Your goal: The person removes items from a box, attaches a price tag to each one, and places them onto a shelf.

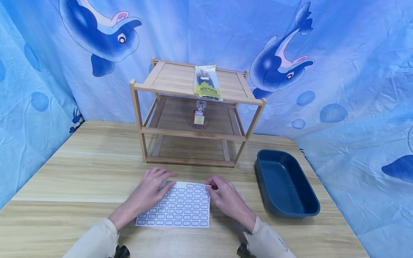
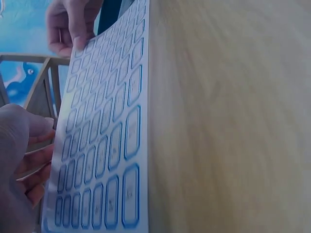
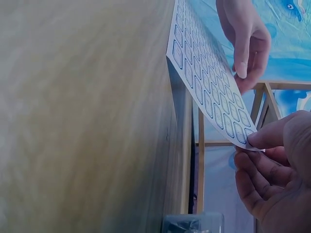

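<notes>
A white sheet of blue-framed label stickers (image 1: 180, 211) lies over the table's front middle, its far edge raised. My right hand (image 1: 227, 199) pinches its far right corner between thumb and fingers, plainly seen in the right wrist view, where the sheet (image 3: 206, 77) bends towards that hand (image 3: 277, 170). At the far left edge is my left hand (image 1: 148, 191), its thumb beside the paper and its fingers loosely bent. The left wrist view has this hand (image 2: 24, 155) along the edge of the sheet (image 2: 104, 126), not gripping it.
Behind the sheet stands a wooden shelf rack (image 1: 193, 134). A flat yellow-green packet (image 1: 208, 84) lies on its top, and a glass perfume bottle (image 1: 199, 116) with a small label stands one level down. To the right sits a dark blue basin (image 1: 284, 186).
</notes>
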Tool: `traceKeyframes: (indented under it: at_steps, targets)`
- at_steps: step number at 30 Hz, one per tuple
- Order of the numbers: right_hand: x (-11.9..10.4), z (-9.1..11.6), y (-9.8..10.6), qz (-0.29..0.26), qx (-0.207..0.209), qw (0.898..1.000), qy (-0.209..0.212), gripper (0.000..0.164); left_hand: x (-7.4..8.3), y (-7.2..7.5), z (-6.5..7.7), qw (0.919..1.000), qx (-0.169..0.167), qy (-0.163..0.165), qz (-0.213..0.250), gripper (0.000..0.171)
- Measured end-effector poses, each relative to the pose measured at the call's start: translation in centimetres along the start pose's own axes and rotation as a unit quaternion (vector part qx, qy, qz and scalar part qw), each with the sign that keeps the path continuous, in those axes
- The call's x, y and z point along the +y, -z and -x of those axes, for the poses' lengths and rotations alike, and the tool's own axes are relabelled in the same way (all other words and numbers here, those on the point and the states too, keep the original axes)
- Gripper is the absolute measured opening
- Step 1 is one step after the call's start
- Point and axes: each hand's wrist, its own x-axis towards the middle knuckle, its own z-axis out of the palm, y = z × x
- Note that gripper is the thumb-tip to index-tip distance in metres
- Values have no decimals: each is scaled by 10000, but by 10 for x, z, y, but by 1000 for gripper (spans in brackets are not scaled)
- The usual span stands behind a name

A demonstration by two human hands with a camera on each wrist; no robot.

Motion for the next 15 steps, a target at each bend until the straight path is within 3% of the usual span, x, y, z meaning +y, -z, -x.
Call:
traceKeyframes:
  at_steps: [9,15]
  targets:
    - [-1,-1,-3,94,92,9999,-58,11,9,-11,-6,9982,-256,18,546,23]
    - [-3,-1,-2,93,86,9999,-109,10,11,-14,-8,9969,-234,110,741,16]
